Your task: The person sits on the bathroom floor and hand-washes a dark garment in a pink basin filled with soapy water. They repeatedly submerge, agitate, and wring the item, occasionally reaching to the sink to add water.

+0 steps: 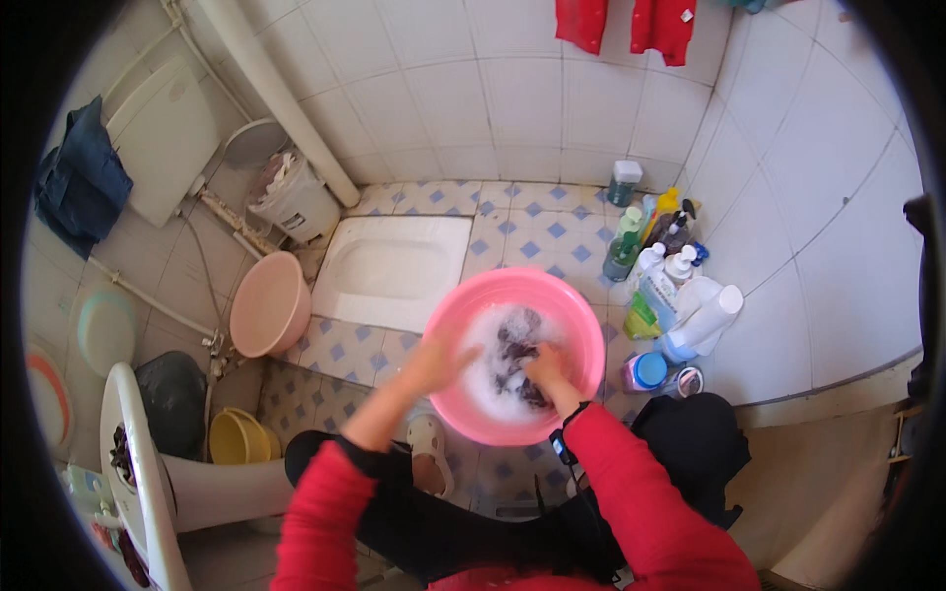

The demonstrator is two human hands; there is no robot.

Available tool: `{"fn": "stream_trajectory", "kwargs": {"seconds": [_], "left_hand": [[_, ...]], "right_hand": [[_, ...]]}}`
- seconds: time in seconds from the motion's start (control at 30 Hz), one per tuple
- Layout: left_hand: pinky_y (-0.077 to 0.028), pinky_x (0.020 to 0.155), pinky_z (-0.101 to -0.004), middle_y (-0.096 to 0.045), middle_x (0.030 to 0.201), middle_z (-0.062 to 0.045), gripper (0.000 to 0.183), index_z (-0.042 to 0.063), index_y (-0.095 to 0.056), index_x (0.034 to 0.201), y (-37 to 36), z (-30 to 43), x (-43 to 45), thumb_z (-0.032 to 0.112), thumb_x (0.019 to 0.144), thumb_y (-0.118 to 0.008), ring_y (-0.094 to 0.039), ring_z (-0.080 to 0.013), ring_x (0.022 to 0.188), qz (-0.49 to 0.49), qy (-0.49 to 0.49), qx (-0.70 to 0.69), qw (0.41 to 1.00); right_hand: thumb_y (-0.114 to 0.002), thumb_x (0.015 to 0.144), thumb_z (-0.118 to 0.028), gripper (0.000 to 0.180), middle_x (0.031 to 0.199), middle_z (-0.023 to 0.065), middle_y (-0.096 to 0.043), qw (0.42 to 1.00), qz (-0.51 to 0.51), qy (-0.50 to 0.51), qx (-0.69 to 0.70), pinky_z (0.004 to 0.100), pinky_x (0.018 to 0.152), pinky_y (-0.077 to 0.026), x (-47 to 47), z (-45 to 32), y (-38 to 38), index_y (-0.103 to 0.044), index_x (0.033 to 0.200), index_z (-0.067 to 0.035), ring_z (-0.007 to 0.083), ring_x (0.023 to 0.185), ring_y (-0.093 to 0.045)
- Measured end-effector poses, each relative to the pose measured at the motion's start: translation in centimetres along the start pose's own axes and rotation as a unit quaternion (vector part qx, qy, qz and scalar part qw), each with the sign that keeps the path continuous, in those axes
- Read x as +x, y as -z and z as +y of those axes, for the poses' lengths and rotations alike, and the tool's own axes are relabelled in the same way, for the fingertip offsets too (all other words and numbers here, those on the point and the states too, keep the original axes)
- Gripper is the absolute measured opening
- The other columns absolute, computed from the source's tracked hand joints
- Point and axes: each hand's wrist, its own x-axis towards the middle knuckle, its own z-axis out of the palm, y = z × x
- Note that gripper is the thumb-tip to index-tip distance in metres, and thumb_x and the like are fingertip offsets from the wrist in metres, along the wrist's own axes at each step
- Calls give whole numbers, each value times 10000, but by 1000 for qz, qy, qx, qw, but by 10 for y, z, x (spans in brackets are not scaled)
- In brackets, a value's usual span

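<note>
A pink plastic basin [587, 325] filled with white suds stands on the tiled floor before me. Dark wet cloth [517, 347] lies in the foam at its middle. My right hand [545, 367] is down in the basin on the cloth, its fingers partly hidden by foam, so its grip cannot be made out. Over the basin's left rim is my left hand [443, 362], blurred, with its fingers spread and nothing seen in them.
A white squat toilet [395, 273] lies beyond the basin to the left. Several bottles [680, 262] crowd the right wall. A pale pink basin [271, 304], yellow basins [240, 437] and a washbasin [159, 487] are at the left. Black cloth [695, 451] sits at the right.
</note>
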Motion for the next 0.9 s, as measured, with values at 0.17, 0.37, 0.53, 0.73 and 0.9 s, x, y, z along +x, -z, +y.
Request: {"fn": "stream_trajectory", "kwargs": {"seconds": [0.17, 0.37, 0.53, 0.73, 0.9], "left_hand": [[-375, 1189, -460, -548, 1494, -188, 778, 22, -490, 1499, -127, -37, 32, 647, 1038, -458, -529, -379, 1372, -22, 247, -441, 863], [-529, 1037, -431, -656, 1337, -87, 631, 90, -584, 1382, -159, -54, 53, 606, 1027, -505, -646, -261, 1201, -93, 181, -722, 661], [-542, 913, -360, -679, 1184, -64, 463, 64, -584, 1360, -180, -54, 57, 417, 1064, -538, -653, -197, 1064, -7, 159, -689, 707], [-505, 876, -310, -664, 1088, -79, 418, 2, -585, 1307, -180, -53, 49, 355, 1098, -505, -609, -159, 995, 81, 122, -619, 771], [-488, 969, -347, -668, 1192, -146, 575, -3, -553, 1369, -142, -72, 41, 416, 1002, -694, -601, -195, 1138, 45, 168, -444, 879]], "right_hand": [[-761, 711, -63, 573, 1194, 230, -708, 972, -1, 33, 233, 432, 977, -527, -33, -51, 31, -648, 1270, -10, 379, 1120, -686], [-817, 726, -136, 602, 1242, 245, -556, 966, 47, 188, 170, 462, 1051, -438, -73, -93, 48, -587, 1279, -75, 414, 1234, -536], [-785, 841, -231, 545, 1222, 268, -500, 975, 121, 174, 67, 520, 984, -485, -80, -87, 30, -557, 1308, -71, 495, 1144, -587], [-635, 975, -317, 485, 1258, 302, -654, 984, 61, 105, 133, 523, 983, -503, -38, -63, 33, -574, 1360, -29, 494, 1207, -602], [-598, 979, -442, 498, 1180, 293, -699, 988, 136, -6, 75, 536, 1000, -507, 1, -30, 59, -633, 1371, -137, 472, 1156, -652]]}}
